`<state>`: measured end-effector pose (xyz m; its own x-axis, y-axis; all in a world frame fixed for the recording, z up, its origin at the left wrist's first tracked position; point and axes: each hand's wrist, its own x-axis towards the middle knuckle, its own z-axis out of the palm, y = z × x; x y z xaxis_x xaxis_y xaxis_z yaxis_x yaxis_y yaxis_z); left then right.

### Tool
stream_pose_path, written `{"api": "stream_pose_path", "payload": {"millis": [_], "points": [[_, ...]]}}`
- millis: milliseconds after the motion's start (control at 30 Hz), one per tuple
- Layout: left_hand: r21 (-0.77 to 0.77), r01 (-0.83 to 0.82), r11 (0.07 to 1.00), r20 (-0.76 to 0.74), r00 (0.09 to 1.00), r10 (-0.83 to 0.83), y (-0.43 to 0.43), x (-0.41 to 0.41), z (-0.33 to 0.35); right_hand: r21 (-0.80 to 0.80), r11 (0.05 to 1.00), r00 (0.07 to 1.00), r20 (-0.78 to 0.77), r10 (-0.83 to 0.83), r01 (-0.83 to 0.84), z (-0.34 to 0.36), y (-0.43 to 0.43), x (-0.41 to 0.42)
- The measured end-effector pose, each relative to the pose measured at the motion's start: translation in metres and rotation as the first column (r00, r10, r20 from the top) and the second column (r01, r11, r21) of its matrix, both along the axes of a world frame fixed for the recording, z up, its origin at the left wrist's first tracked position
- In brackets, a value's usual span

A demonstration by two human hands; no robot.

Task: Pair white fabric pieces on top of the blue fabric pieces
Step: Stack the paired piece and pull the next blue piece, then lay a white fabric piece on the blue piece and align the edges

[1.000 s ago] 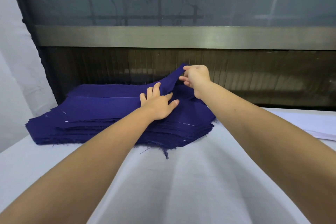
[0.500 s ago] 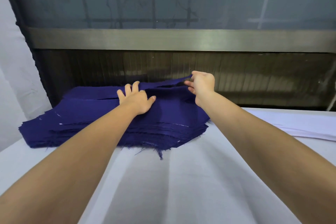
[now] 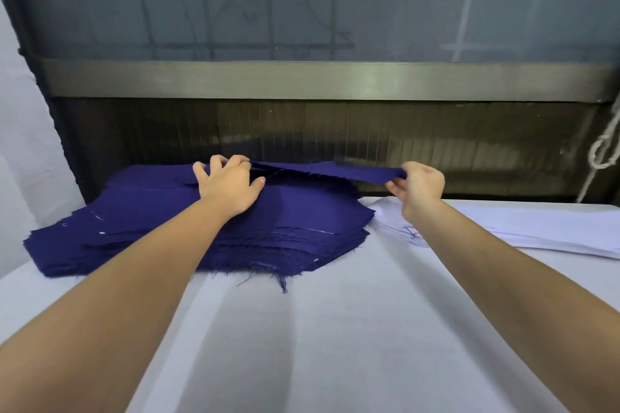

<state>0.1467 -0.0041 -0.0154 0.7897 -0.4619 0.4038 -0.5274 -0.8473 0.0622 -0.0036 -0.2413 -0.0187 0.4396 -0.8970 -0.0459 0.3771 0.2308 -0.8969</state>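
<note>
Right hand [image 3: 419,184] pinches end of top blue piece [image 3: 335,169], raised just above blue stack [image 3: 201,228]. Left hand [image 3: 229,183] lies on stack at other end; grip unclear. Best: peel 1 layer only, taut, w/ stack pinned; white pile [image 3: 536,231] sits right.

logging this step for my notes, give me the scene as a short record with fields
left hand: palm down on the blue stack, fingertips at the lifted piece's left end
right hand: pinches the right end of the top blue piece
top blue piece: raised off the stack, stretched between the hands
blue stack: left on the table, edges frayed
white stack: right of the blue stack, not held
table: covered in white cloth
pairing: no white piece on blue yet
</note>
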Motion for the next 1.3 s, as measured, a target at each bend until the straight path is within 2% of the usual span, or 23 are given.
{"api": "stream_pose_path", "payload": {"millis": [200, 367, 500, 667, 767, 867, 933, 1000, 1100, 1300], "points": [[0.017, 0.211, 0.977, 0.262, 0.943, -0.208, -0.007, -0.029, -0.008, -0.094, 0.996, 0.997, -0.083, -0.008, 0.000, -0.013, -0.017, -0.033], [0.090, 0.438, 0.894, 0.522, 0.744, -0.417, -0.008, -0.059, -0.013, -0.130, 0.991, 0.992, -0.124, -0.025, 0.008, -0.019, -0.028, -0.064], [0.217, 0.517, 0.828, 0.521, 0.656, -0.546, -0.008, -0.075, -0.015, -0.187, 0.981, 0.981, -0.194, 0.016, -0.053, -0.027, -0.035, -0.097], [0.190, 0.611, 0.768, 0.476, 0.627, -0.616, -0.009, -0.096, -0.032, -0.345, 0.928, 0.935, -0.355, 0.010, -0.141, -0.039, -0.049, -0.131], [0.149, 0.640, 0.754, 0.446, 0.637, -0.629, -0.008, -0.105, -0.039, -0.428, 0.894, 0.903, -0.425, -0.069, -0.133, -0.037, -0.059, -0.142], [0.116, 0.630, 0.768, 0.413, 0.673, -0.614, -0.005, -0.111, -0.042, -0.598, 0.780, 0.782, -0.570, -0.252, -0.184, -0.043, -0.064, -0.151], [0.133, 0.647, 0.751, 0.388, 0.663, -0.640, -0.003, -0.115, -0.045, -0.661, 0.689, 0.611, -0.687, -0.394, -0.299, -0.048, -0.067, -0.157], [0.192, 0.677, 0.711, 0.367, 0.622, -0.691, -0.002, -0.121, -0.046, -0.650, 0.625, 0.414, -0.758, -0.503, -0.432, -0.047, -0.068, -0.162], [0.231, 0.711, 0.665, 0.336, 0.583, -0.740, -0.005, -0.128, -0.046, -0.576, 0.630, 0.236, -0.806, -0.542, -0.521, -0.041, -0.070, -0.168], [0.243, 0.779, 0.577, 0.215, 0.537, -0.816, -0.007, -0.135, -0.047, -0.491, 0.684, -0.006, -0.810, -0.586, -0.539, -0.030, -0.070, -0.172]]}}
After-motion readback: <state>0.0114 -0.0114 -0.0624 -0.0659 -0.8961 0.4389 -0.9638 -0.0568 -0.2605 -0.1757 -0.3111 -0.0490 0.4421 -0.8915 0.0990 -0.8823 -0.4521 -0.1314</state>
